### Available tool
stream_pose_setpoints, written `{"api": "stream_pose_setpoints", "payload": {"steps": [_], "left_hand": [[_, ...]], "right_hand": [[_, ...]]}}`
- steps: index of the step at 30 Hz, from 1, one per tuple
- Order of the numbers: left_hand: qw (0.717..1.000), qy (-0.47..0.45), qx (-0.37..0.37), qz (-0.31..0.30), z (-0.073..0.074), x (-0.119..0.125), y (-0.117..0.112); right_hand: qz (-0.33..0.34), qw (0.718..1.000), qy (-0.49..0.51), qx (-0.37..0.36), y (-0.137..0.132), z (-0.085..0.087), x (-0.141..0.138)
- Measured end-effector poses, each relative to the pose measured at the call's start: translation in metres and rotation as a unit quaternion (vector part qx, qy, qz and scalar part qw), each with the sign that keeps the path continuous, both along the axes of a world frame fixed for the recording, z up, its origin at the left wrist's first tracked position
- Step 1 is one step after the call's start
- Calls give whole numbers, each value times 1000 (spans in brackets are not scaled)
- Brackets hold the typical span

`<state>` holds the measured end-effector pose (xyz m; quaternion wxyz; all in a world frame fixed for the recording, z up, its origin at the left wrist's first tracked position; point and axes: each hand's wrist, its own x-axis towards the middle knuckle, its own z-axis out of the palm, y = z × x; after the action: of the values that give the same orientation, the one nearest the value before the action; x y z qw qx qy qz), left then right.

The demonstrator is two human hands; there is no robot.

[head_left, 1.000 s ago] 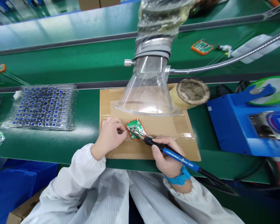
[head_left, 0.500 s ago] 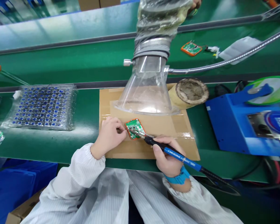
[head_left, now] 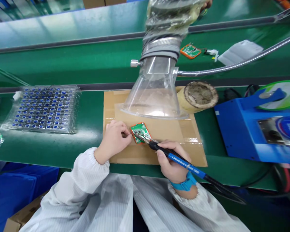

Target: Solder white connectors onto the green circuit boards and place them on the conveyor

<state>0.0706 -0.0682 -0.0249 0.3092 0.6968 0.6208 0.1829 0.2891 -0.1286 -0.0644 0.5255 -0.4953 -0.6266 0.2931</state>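
A green circuit board [head_left: 142, 129] with an orange edge lies on a sheet of cardboard [head_left: 157, 155]. Close to the board's left edge, my left hand [head_left: 116, 138] is closed in a pinch on a thin wire [head_left: 130, 133] that reaches the board; most of it is hidden by the fingers. My right hand [head_left: 174, 161] grips a blue and black soldering iron [head_left: 177, 160] like a pen. The iron's metal tip meets the left part of the board, near the wire's end. Whether the tip touches the wire is too small to tell.
A clear fume hood [head_left: 153, 96] hangs just beyond the board. Behind it to the right lies a yellowish round pot [head_left: 199, 96]. A blue machine [head_left: 241, 129] stands right; clear trays of small blue parts [head_left: 43, 109] lie left. Another board [head_left: 190, 51] rests farther back.
The camera view has shifted slightly. Both hands, the soldering iron and the board keep nearly the same positions relative to each other.
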Motion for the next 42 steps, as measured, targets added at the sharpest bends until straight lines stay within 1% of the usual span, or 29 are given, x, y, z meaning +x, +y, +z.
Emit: {"api": "stream_pose_setpoints", "payload": {"steps": [7, 15, 24, 31, 40, 42], "left_hand": [[1000, 6, -4, 1, 1, 1, 0], [1000, 6, -1, -3, 0, 0, 0], [1000, 8, 0, -2, 0, 0, 0], [1000, 8, -7, -1, 2, 1, 0], [1000, 15, -1, -7, -1, -1, 1], [1000, 22, -3, -17, -1, -1, 0]], "right_hand": [[-4, 1000, -16, 1, 0, -2, 0], [-23, 1000, 7, -18, -4, -4, 4], [-4, 1000, -8, 11, 0, -2, 0], [-31, 999, 0, 6, -5, -5, 4], [-38, 999, 12, 12, -4, -6, 4], [-39, 999, 14, 16, -4, -6, 3]]}}
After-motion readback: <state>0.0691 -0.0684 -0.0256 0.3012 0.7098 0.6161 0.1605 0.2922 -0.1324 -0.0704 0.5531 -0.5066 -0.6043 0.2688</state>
